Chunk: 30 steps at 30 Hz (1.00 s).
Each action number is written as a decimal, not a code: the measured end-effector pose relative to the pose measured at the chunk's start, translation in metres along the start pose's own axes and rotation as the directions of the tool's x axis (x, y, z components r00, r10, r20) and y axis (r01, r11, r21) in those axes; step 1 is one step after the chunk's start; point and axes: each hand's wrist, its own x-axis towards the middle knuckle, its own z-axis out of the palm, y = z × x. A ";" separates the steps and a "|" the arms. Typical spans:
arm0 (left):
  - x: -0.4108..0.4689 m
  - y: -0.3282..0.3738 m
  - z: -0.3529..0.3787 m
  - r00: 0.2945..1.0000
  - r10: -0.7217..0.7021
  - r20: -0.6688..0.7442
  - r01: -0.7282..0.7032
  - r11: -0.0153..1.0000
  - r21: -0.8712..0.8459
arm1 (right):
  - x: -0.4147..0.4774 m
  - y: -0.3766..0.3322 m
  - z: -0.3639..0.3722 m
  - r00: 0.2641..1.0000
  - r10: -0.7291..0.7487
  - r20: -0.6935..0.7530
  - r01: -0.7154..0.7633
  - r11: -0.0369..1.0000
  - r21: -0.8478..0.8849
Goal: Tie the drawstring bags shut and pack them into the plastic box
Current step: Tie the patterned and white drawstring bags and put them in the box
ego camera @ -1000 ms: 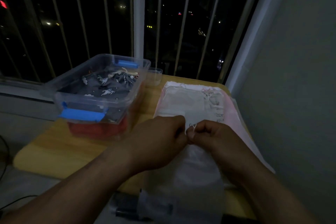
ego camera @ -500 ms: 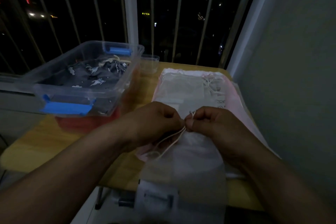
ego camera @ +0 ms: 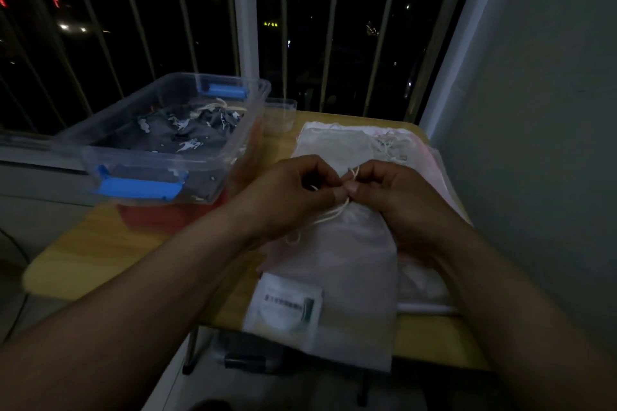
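The bench (ego camera: 100,243) carries the box (ego camera: 140,160) at its left. One dark printed bag (ego camera: 187,133) already lies inside it, its pale cord showing on top. Right of the box lies a flat pile of pale bags (ego camera: 334,143). Also right of the box, but nearer the person than that pile, the white bag (ego camera: 350,260) being worked rests on the bench, its bottom hanging over the near edge. It is thin, limp cloth with a printed label (ego camera: 287,307) at its lower left corner, and its mouth is gathered to a narrow neck.

The left grip (ego camera: 293,197) and right grip (ego camera: 400,197) meet at that neck, each with fingers curled and pinching the cord (ego camera: 330,215). Half a second ago the strands trailed slack from the pinch toward the left wrist. Now a small loop stands above the fingertips, and the strands below run tighter into the neck. I judge that a knot is being formed but is not pulled home, so this bag is not yet ready for the box.
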 end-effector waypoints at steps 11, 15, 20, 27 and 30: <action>0.020 0.013 -0.005 0.999 -0.043 -0.012 0.044 0.985 0.165 | 0.017 -0.019 0.000 0.985 -0.147 -0.096 0.097 0.913 -0.395; 0.026 0.013 -0.005 0.996 -0.085 0.026 0.079 0.980 0.183 | 0.020 -0.016 0.001 0.980 -0.177 -0.093 0.121 0.896 -0.428; 0.030 0.015 -0.003 0.987 -0.135 0.087 0.127 0.988 0.092 | 0.019 -0.016 -0.004 0.976 -0.199 -0.087 0.149 0.905 -0.399; 0.029 0.015 0.007 0.991 -0.136 0.003 0.135 0.976 -0.169 | 0.026 -0.013 0.004 0.932 -0.352 -0.093 0.245 0.796 -0.554; 0.031 0.010 0.011 0.996 -0.070 -0.063 0.063 0.992 -0.110 | 0.028 -0.009 0.006 0.924 -0.367 -0.107 0.247 0.787 -0.565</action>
